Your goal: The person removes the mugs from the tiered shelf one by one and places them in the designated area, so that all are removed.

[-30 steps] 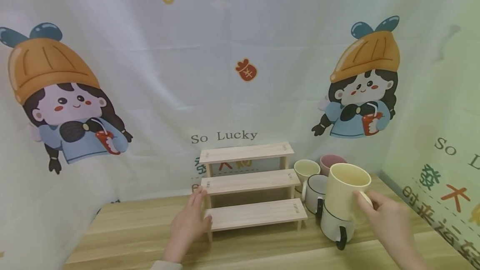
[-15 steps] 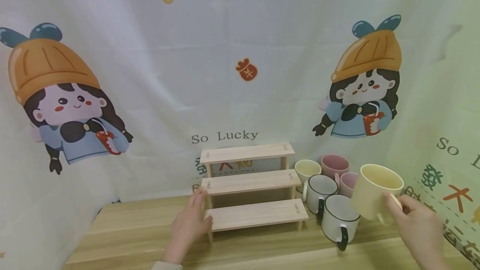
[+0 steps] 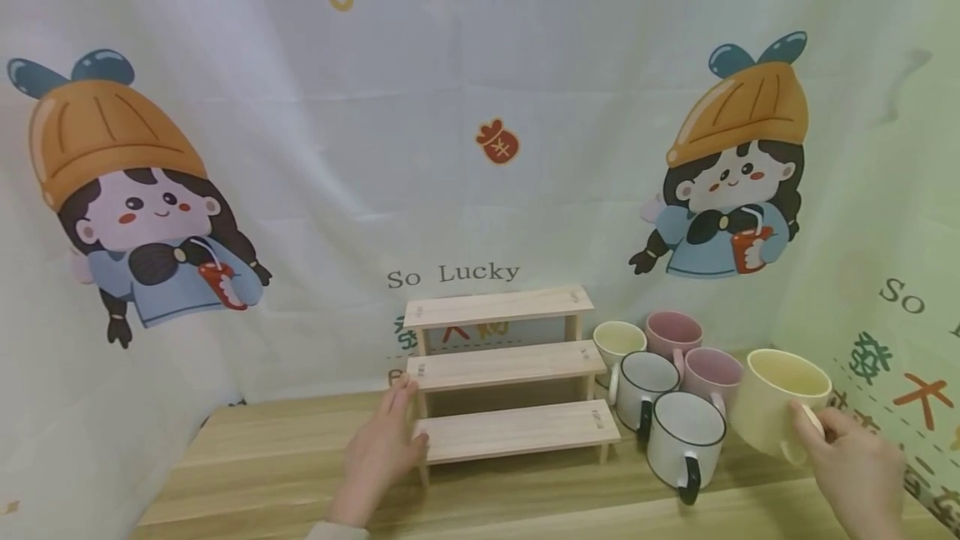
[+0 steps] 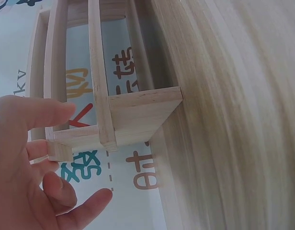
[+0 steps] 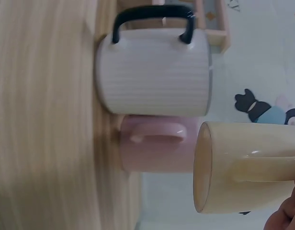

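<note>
A cream-yellow mug (image 3: pixel 783 394) hangs upright, raised off the table at the far right. My right hand (image 3: pixel 855 461) grips its handle; in the right wrist view only fingertips (image 5: pixel 286 213) show at the edge. My left hand (image 3: pixel 382 444) holds the left end of a three-step wooden shelf (image 3: pixel 517 436). In the left wrist view its fingers (image 4: pixel 37 151) bend around the end of the middle board, while the thumb (image 4: pixel 56 112) lies across the boards.
Two white mugs with black handles (image 3: pixel 684 436) stand right of the shelf on the wooden table (image 3: pixel 255 473). Behind them stand a pale yellow cup (image 3: pixel 618 342), a dark pink mug (image 3: pixel 673 336) and a light pink mug (image 3: pixel 712 373). A printed cloth (image 3: pixel 405 148) hangs behind.
My right hand has carried the yellow mug rightward and slightly lower, away from above the front white mug, uncovering the light pink one. My left hand keeps its place on the shelf.
</note>
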Tool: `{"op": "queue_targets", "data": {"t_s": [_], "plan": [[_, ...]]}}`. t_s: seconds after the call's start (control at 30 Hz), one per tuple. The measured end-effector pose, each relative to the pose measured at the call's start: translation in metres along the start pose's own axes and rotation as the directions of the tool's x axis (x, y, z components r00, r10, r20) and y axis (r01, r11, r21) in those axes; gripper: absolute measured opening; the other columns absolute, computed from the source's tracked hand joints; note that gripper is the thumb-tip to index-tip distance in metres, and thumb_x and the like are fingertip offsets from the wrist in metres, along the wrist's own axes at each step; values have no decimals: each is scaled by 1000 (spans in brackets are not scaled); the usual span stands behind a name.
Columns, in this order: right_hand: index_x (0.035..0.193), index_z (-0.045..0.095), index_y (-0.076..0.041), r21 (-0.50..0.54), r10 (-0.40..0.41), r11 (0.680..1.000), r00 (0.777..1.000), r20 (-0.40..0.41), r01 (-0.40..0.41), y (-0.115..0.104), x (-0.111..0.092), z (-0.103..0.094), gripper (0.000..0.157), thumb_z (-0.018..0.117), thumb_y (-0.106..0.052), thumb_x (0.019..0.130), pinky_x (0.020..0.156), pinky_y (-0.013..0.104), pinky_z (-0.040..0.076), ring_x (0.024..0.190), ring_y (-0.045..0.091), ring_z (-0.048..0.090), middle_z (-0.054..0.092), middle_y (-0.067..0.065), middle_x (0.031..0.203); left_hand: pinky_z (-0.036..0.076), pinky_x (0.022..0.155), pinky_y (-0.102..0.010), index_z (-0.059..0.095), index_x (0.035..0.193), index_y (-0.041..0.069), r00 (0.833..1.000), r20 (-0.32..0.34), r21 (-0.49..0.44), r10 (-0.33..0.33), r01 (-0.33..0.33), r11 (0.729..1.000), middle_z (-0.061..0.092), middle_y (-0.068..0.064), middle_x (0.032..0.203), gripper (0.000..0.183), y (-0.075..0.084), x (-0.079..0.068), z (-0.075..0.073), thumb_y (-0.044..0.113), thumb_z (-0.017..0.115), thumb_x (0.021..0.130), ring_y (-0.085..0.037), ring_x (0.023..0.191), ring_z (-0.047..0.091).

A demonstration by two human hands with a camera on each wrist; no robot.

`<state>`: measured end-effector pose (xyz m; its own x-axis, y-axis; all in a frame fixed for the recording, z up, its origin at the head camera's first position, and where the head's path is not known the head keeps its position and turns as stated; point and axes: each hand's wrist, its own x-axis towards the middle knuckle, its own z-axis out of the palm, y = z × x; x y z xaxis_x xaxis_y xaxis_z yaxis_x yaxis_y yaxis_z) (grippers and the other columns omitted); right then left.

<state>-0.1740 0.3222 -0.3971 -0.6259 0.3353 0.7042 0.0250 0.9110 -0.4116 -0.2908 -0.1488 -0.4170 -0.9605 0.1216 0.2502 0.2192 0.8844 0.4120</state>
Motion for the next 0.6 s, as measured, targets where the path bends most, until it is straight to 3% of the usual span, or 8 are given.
{"op": "queue_targets", "data": {"t_s": [0.1,0.3,0.43,0.6], "plan": [[51,40,-12,-18,-2,1000,1000,31,2,8,-4,6,51,48,-33,97,43,25,21,41,6,27,38,-4,41,38,42,-27,37,146,13,1000,-1,2,2,-2,1000,27,-5,157,77,-1,1,1,21,72,78,-15,53,47],[53,39,-12,-3,-61,998,997,-37,61,19,-10,21,48,49,-32,96,40,25,21,41,5,26,36,-4,42,38,42,-27,37,145,12,1000,-3,6,3,-3,1000,27,-5,157,77,-2,2,2,21,72,78,-14,53,46],[53,42,-11,12,-3,1000,1000,9,3,20,-12,26,44,53,-25,94,44,28,25,44,9,31,42,-1,46,39,43,-27,38,145,12,1000,-8,14,6,-6,1000,28,-7,156,77,-2,1,2,21,73,77,-15,57,49],[57,51,-10,-19,90,996,987,130,-88,21,-14,28,42,51,-26,95,51,34,32,48,16,39,51,3,50,38,42,-26,38,145,11,1000,-10,12,11,-11,1000,29,-7,156,77,-1,1,2,21,73,78,-14,55,48]]}}
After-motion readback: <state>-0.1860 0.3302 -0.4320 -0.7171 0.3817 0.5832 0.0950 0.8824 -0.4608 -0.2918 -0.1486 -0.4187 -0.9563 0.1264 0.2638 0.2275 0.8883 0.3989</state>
